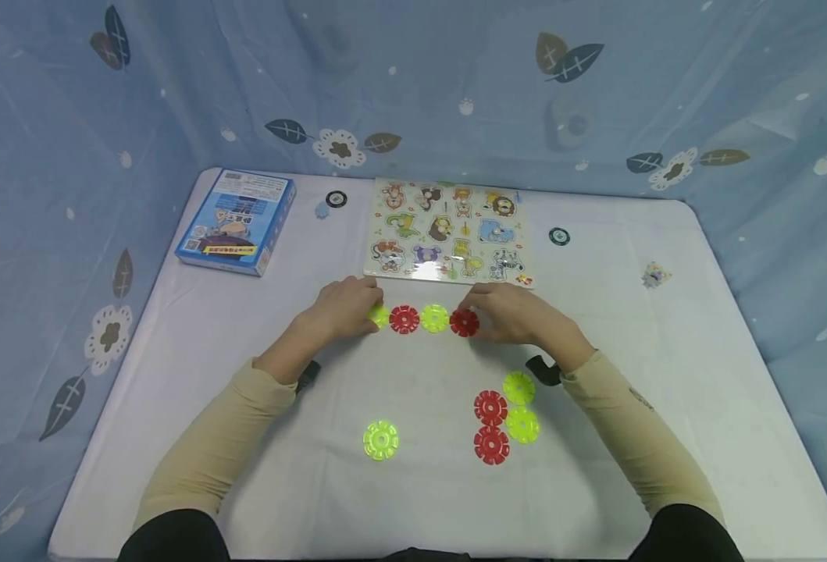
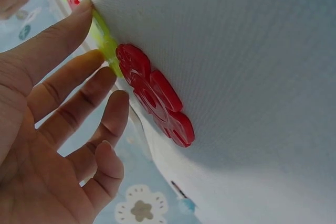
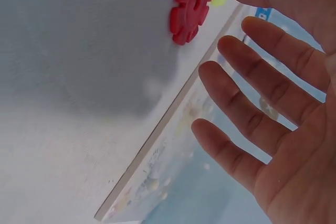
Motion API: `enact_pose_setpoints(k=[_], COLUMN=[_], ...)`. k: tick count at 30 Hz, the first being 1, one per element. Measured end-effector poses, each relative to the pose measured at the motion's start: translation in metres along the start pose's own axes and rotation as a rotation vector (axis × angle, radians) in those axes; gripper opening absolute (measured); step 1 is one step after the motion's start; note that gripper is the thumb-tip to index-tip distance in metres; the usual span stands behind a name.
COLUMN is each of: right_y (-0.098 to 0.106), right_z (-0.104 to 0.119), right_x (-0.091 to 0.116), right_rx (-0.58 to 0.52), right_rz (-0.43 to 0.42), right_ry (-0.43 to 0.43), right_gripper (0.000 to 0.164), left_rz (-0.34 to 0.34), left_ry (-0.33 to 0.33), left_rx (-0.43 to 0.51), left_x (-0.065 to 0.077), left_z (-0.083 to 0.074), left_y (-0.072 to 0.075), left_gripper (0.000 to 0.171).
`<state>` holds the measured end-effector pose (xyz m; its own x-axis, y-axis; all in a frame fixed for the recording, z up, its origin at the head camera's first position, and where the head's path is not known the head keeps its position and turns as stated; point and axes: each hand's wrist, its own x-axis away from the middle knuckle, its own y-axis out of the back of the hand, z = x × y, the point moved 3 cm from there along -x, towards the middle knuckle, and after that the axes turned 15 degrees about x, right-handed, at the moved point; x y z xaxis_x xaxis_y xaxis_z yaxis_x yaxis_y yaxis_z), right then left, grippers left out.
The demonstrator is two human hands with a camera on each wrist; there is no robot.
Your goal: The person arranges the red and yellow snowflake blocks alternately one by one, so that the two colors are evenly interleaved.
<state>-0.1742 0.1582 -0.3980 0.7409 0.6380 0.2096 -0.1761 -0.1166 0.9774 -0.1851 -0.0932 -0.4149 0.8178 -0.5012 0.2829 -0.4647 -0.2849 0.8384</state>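
Well, at the far left a blue box (image 1: 233, 222) lies flat on the white table (image 1: 301, 499); past it sit a small blue piece (image 1: 322, 210) and a dark ring (image 1: 336, 199); next comes the left hand (image 1: 343, 307), thumb and forefinger pinching a yellow-green disc (image 1: 379, 315), with a red disc (image 2: 152, 98) adjoining it beneath that hand; a loose yellow-green disc (image 1: 381, 440) lies nearer the person; rightward from the pinched one the row runs on through a second red disc (image 1: 404, 319), another yellow-green disc (image 1: 434, 318) and an end red disc (image 1: 465, 322), all side by side in front of the animal-picture board (image 1: 448, 230); the right hand (image 1: 515, 314), apart from the left one, has its fingers spread and its thumb tip at the end red disc, though whether it presses I cannot tell; nearer the person lies a cluster of four discs (image 1: 511, 424), two red, two yellow-green; further right come a second dark ring (image 1: 559, 236) and a small multicoloured piece (image 1: 655, 275).
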Motion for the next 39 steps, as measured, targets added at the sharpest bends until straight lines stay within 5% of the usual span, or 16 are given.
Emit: enact_pose_setpoints(k=[20, 28, 39], right_y=[-0.009, -0.023, -0.034], right_z=[0.028, 0.028, 0.025], right_x=[0.061, 0.094, 0.089], right_rx=[0.124, 0.180, 0.209], right_rz=[0.049, 0.005, 0.022], right_ry=[0.108, 0.152, 0.173], right_gripper=[0.043, 0.052, 0.056], left_rz=[-0.009, -0.004, -0.002], left_ry=[-0.018, -0.014, 0.003], left_rx=[-0.004, -0.005, -0.014], left_x=[-0.001, -0.001, -0.002], left_z=[-0.001, -0.002, 0.000], left_y=[0.001, 0.000, -0.001], left_gripper=[0.043, 0.043, 0.044])
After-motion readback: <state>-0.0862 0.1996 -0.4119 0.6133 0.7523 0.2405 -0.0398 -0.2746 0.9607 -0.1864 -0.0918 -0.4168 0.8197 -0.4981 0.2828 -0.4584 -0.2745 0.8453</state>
